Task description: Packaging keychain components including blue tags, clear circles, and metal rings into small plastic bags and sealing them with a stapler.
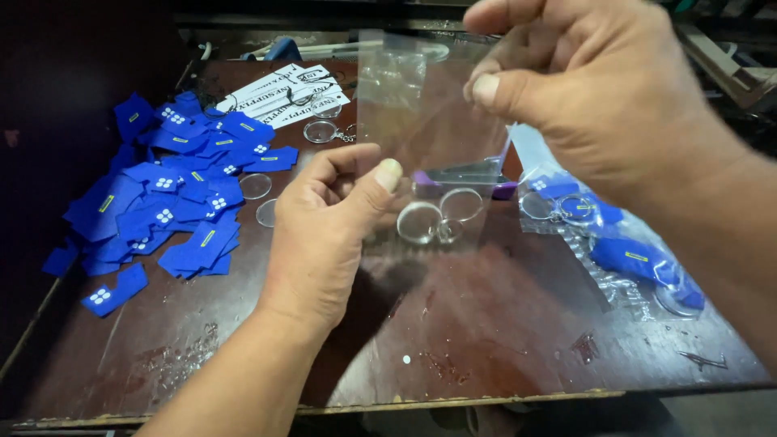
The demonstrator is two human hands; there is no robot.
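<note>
Both of my hands hold one clear plastic bag (429, 129) above a dark red-brown table (486, 324). My left hand (328, 226) pinches the bag's lower left edge between thumb and fingers. My right hand (591, 89) pinches its upper right corner. Inside the bag, near its bottom, lie clear round key-ring discs (437, 217) with a small metal ring. The bag hangs upright and is see-through.
A heap of blue fabric tags (174, 202) covers the table's left side. White printed strips (287, 93) and loose clear discs (255, 186) lie beyond it. Filled bags with blue tags (623, 251) rest at right. A purple-edged object (502, 190) sits behind the bag.
</note>
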